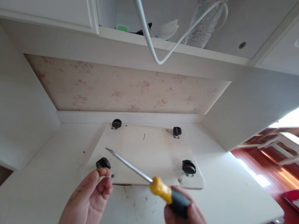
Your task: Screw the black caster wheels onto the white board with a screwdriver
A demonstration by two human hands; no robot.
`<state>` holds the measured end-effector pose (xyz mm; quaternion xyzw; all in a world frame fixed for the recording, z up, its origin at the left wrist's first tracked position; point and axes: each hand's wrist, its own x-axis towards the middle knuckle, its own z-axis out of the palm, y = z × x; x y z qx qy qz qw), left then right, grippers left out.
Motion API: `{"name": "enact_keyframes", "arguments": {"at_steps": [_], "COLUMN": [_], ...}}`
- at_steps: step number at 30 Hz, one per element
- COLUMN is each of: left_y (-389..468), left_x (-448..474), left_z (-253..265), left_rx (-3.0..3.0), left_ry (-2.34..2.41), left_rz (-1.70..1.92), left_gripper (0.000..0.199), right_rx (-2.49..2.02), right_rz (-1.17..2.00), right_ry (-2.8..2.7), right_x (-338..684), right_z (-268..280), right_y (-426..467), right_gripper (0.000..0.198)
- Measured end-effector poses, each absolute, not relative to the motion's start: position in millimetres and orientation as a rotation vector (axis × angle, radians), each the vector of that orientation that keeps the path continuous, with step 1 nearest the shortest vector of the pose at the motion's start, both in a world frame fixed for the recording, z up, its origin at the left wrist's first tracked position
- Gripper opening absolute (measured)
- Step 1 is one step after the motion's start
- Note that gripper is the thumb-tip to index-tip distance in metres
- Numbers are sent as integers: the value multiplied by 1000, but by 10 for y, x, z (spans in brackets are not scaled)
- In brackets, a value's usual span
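Note:
My right hand [188, 219] grips a screwdriver [161, 190] by its yellow and black handle. Its metal shaft slants up to the left, and the tip hangs above the front-left part of a white board [145, 154]. Beside the front-left caster [103, 163], my left hand [91, 195] has its fingers curled in a pinch; anything between them is too small or hidden to name. More black casters sit at the board's other corners: back left [116, 123], back right [177, 131] and front right [189, 167].
The board lies on a white desktop [232, 192] scattered with small dark specks. A white cable [149, 37] dangles from the shelf above, where a clear plastic bottle [205, 20] stands. Side panels flank the desk; a white bench [292, 145] is off to the right.

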<state>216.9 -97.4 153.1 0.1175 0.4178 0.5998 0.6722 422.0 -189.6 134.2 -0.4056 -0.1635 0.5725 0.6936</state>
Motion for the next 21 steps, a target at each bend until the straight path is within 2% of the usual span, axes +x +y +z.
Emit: {"name": "enact_keyframes", "arguments": {"at_steps": [6, 7, 9, 15, 21], "left_y": [-1166, -1194, -1229, -1180, -1149], "left_x": [2281, 2308, 2346, 2266, 2150], "left_z": [1071, 1004, 894, 707, 657], "left_rx": [830, 914, 1051, 1204, 1223], "left_ry": [1066, 1101, 1158, 1199, 1231], "left_rz": [1110, 1098, 1091, 840, 810], "left_gripper": [37, 38, 40, 62, 67], "right_rx": [-1022, -1094, -1381, -1766, -1949], "right_rz": [528, 438, 203, 96, 0], "right_ry": [-546, -587, -675, -828, -996], "right_x": [5228, 5377, 5628, 6014, 6082], "right_z": [1959, 2012, 2057, 1910, 1851], "right_y": [-1373, -1270, -1064, -572, -403], "right_gripper": [25, 21, 27, 42, 50]}}
